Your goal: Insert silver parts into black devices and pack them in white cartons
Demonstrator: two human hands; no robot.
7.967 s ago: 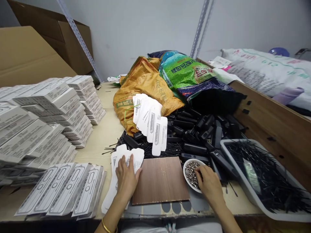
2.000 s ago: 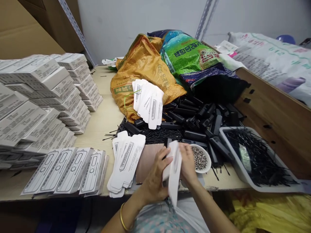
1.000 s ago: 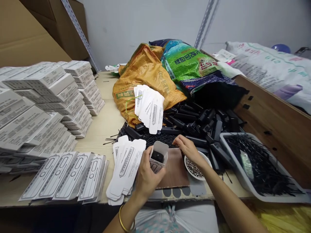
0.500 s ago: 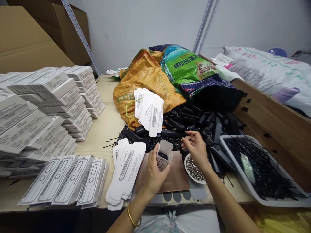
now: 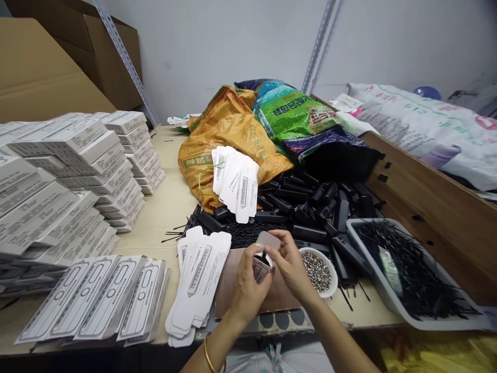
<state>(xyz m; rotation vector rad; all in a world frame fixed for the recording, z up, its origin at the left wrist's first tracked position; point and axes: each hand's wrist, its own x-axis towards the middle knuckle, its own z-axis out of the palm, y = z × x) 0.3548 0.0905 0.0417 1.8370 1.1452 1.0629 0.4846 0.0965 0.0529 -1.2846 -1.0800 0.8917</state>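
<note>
My left hand [image 5: 248, 285] is wrapping its fingers and thumb round a small white carton [image 5: 261, 270], and the open end is facing up at me. My right hand [image 5: 285, 259] is meeting it there, fingertips bending at the mouth beside the raised end flap [image 5: 268, 240]; whether they're pinching anything, I can't tell. Something dark is showing inside the opening.

Beneath, the carton is hovering above a brown board [image 5: 227, 295]. Just right of the board, a white bowl [image 5: 334, 282] is holding small shiny metal pieces [image 5: 315, 269]. On the left, flat printed cartons [image 5: 200, 280] are lying overlapped beside the board, and farther left, folded boxes [image 5: 103, 300] are leaning in a row before a tall stack of boxes [image 5: 112, 178].

Beyond the board, black handles [image 5: 310, 234] are heaping up below an orange sack [image 5: 229, 129]. Far right, a pale tray [image 5: 415, 318] is carrying thin black rods [image 5: 430, 285].
</note>
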